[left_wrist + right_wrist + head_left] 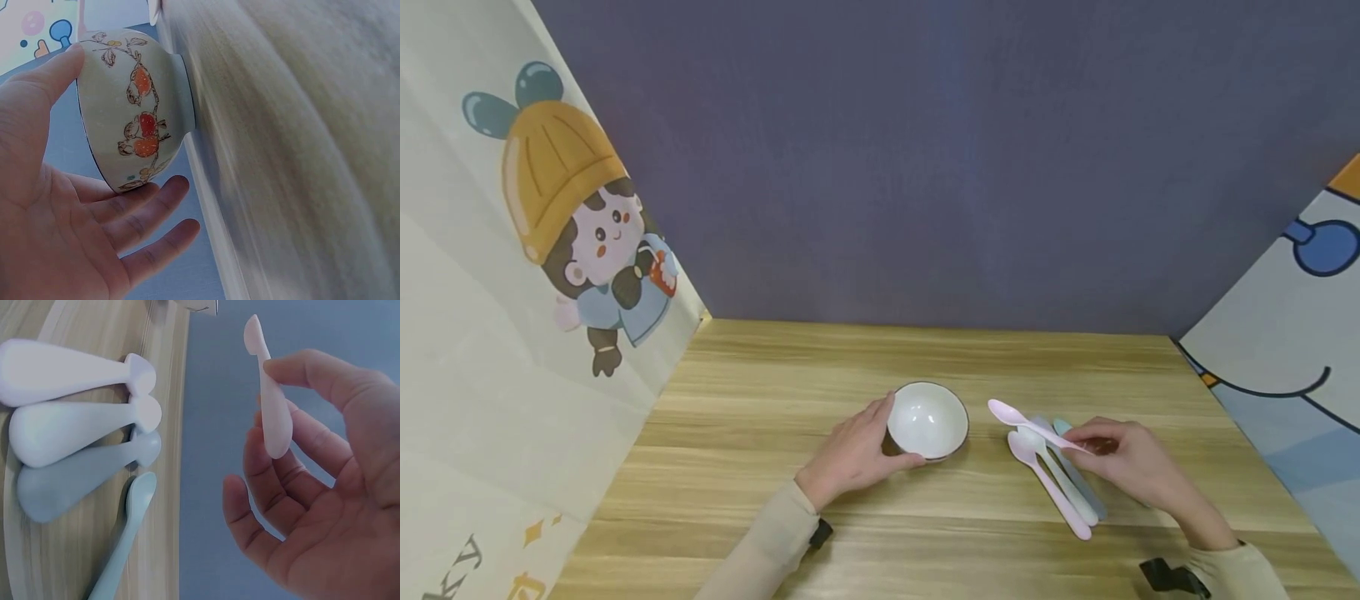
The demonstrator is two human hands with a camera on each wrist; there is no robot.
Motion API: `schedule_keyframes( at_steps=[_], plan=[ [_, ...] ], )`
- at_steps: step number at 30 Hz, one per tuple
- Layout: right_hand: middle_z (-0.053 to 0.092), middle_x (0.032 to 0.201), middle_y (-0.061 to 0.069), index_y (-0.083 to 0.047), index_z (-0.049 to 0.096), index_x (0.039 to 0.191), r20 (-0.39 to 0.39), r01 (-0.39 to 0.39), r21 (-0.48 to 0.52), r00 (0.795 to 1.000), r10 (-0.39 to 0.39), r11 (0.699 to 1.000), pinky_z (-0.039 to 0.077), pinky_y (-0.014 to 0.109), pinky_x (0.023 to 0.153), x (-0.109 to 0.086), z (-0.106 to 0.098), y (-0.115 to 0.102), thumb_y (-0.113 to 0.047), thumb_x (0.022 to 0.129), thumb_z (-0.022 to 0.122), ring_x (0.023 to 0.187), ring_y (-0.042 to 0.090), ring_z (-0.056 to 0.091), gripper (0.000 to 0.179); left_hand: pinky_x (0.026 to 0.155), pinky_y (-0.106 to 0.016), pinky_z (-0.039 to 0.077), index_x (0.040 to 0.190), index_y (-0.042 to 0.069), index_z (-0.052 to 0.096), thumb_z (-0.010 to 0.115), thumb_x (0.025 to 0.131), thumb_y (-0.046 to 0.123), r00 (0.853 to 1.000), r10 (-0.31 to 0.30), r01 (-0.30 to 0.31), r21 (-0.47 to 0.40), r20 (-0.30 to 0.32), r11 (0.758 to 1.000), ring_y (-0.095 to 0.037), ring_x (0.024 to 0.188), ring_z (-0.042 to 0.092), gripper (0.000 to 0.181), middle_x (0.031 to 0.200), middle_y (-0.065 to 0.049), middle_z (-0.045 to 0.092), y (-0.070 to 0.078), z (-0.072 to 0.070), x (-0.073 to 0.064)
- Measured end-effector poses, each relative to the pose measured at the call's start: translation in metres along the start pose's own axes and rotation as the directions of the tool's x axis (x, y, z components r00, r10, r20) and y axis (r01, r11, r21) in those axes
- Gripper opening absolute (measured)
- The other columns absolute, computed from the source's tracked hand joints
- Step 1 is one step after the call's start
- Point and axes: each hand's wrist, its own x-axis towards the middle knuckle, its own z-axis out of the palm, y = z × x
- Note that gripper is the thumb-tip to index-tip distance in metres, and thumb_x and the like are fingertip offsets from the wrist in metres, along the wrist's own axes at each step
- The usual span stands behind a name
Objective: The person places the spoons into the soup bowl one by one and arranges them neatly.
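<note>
Wooden table [820,358], dark backdrop [940,167]: my left hand [856,450] clasps white bowl [928,421]; my right hand [1131,462] pinches pink spoon [1036,428] by handle above four other spoons [1068,485].

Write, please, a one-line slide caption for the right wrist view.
A right hand pinches a pale pink spoon while four other spoons lie on the wood-grained table.

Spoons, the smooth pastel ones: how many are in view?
5. The right hand pinches a pink spoon; on the wooden table lie another pink spoon, a white spoon, a grey-blue spoon and a teal spoon. Others could be hidden.
</note>
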Motion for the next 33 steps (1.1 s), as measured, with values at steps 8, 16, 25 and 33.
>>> schedule_keyframes(
  at_steps=[8,16,25,33],
  plan=[
    [0.077,0.098,-0.004,-0.017,0.084,0.104,-0.011,0.054,0.017,0.998,-0.054,0.998,0.057,0.023,0.068,0.005,0.006,-0.004,-0.024,0.092,0.085,0.081,-0.001,0.064,0.013,0.119,-0.059,0.046,0.17,0.007,0.026,0.068,0.087,0.08,1.0,0.001,-0.001,0.003,-0.001,1.0,-0.035,0.151,0.049,0.118,0.17,-0.014,0.042,0.0,0.0,0.0],
    [0.077,0.098,-0.005,-0.016,0.084,0.104,-0.005,0.081,0.029,0.997,-0.081,0.996,0.056,0.022,0.07,0.008,0.011,-0.012,-0.022,0.092,0.085,0.082,-0.001,0.063,0.013,0.118,-0.058,0.047,0.169,0.008,0.027,0.07,0.088,0.077,1.0,0.018,-0.018,0.01,-0.008,1.0,-0.035,0.149,0.051,0.115,0.168,-0.014,0.044,-0.001,0.001,0.0],
    [0.076,0.097,-0.005,-0.015,0.084,0.103,0.01,0.094,0.022,0.995,-0.095,0.995,0.056,0.022,0.07,0.014,0.016,-0.018,-0.022,0.092,0.085,0.081,-0.003,0.062,0.012,0.117,-0.058,0.048,0.17,0.009,0.027,0.07,0.088,0.078,1.0,0.017,-0.017,0.009,-0.013,1.0,-0.036,0.148,0.053,0.115,0.168,-0.014,0.045,-0.002,0.001,0.001],
    [0.075,0.095,-0.005,-0.014,0.084,0.102,0.02,0.113,0.044,0.993,-0.114,0.993,0.055,0.022,0.07,0.017,0.019,-0.023,-0.019,0.092,0.084,0.08,-0.001,0.062,0.011,0.117,-0.058,0.048,0.17,0.011,0.026,0.07,0.087,0.078,1.0,0.016,-0.016,0.005,-0.011,1.0,-0.036,0.147,0.053,0.115,0.167,-0.013,0.046,-0.003,0.002,0.0]
  ],
)
